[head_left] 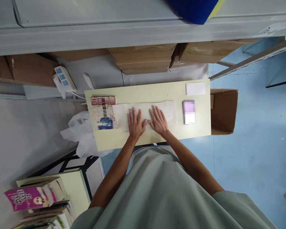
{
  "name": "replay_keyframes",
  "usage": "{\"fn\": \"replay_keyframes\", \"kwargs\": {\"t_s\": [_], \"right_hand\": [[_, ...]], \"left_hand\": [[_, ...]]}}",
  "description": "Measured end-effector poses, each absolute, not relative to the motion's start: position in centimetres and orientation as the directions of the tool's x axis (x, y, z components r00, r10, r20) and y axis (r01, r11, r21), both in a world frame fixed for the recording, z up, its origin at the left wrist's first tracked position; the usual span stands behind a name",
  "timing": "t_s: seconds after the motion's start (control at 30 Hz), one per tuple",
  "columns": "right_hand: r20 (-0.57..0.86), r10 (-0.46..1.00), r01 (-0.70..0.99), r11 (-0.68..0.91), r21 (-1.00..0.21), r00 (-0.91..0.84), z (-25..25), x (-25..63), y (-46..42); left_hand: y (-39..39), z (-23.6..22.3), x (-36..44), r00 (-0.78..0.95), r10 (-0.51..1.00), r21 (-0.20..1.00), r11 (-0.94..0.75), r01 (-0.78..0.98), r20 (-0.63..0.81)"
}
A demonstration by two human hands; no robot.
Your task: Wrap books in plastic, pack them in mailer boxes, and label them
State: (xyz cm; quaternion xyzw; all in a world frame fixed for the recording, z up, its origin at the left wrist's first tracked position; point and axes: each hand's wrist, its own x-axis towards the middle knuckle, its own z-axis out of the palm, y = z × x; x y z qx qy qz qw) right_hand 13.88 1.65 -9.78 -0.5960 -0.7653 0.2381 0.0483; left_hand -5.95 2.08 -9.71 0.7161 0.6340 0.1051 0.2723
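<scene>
A translucent whitish sheet point(145, 109), perhaps plastic film or a bag, lies flat along the middle of the cream table point(157, 92). My left hand point(135, 124) rests palm down on it with fingers spread. Beside it, my right hand point(159, 121) also presses flat on the sheet, and the two thumbs nearly meet. The sheet's left end reaches a magazine or book point(103, 113) with a red banner and blue artwork. To the right of the sheet lies a small purple and white item point(189, 111), partly blurred out. A white card or slip point(195, 88) is above that item.
An open cardboard box point(225, 111) stands off the table's right end. White plastic bags point(81, 133) hang at the left end, near a power strip point(65, 79). Stacked books point(38, 197) sit lower left. A grey shelf edge point(109, 38) spans the top, with cartons point(145, 58) beneath.
</scene>
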Motion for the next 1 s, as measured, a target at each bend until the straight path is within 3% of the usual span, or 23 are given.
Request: {"fn": "replay_keyframes", "kwargs": {"t_s": [0.17, 0.4, 0.63, 0.77, 0.9, 1.0], "right_hand": [[-0.181, 0.934, 0.881, 0.208, -0.425, -0.308, -10.4, 13.6, 2.2], [-0.214, 0.96, 0.937, 0.104, -0.334, -0.183, -10.2, 17.8, 1.4], [-0.218, 0.957, 0.953, 0.129, -0.273, -0.192, -9.1, 18.7, 1.1], [-0.216, 0.954, 0.943, 0.137, -0.303, -0.208, -8.1, 14.4, 1.4], [-0.213, 0.879, 0.845, 0.303, -0.44, -0.426, -7.4, 5.6, 1.8], [-0.189, 0.818, 0.764, 0.389, -0.516, -0.543, -7.7, -0.3, 1.8]], "left_hand": [[1.9, -10.6, -6.4, 0.165, 0.966, 0.511, -0.042, 0.859, -0.198], [2.0, -11.0, -7.1, 0.138, 0.968, 0.512, -0.012, 0.859, -0.209], [2.4, -8.1, -9.4, 0.226, 0.954, 0.57, -0.076, 0.818, -0.197], [2.6, -6.0, -14.0, 0.033, 0.988, 0.541, 0.056, 0.839, -0.153], [2.6, -6.2, -20.7, -0.256, 0.958, 0.438, 0.287, 0.852, -0.13], [2.3, -7.3, -24.5, -0.374, 0.915, 0.403, 0.402, 0.822, -0.15]]}}
